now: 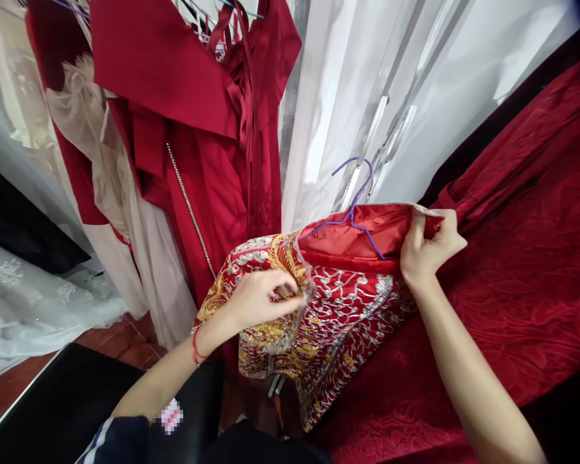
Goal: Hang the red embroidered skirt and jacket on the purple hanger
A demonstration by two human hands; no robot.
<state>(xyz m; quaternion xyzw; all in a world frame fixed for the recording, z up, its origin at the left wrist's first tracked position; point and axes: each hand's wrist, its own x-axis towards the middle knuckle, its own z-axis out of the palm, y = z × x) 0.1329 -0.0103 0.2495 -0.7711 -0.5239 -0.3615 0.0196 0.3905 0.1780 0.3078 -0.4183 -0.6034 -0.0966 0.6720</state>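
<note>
A red jacket (352, 296) with gold and silver embroidery hangs between my hands, its red satin lining showing at the neck. Inside the neck sits a purple wire hanger (354, 216), its hook sticking up free. My right hand (428, 245) pinches the jacket's edge at the upper right, thumb and fingers closed on it. My left hand (270, 296) has its thumb and fingers closed at the trimmed front edge of the jacket, on the left side of the neck. A red string bracelet (198, 348) circles my left wrist.
Red dresses (203, 161) and pale gowns (149, 258) hang at the left. White doors with metal handles (391, 135) stand behind the jacket. A large patterned red fabric (526, 296) fills the right. A black flat surface (77, 406) lies at lower left, above a red tiled floor (125, 341).
</note>
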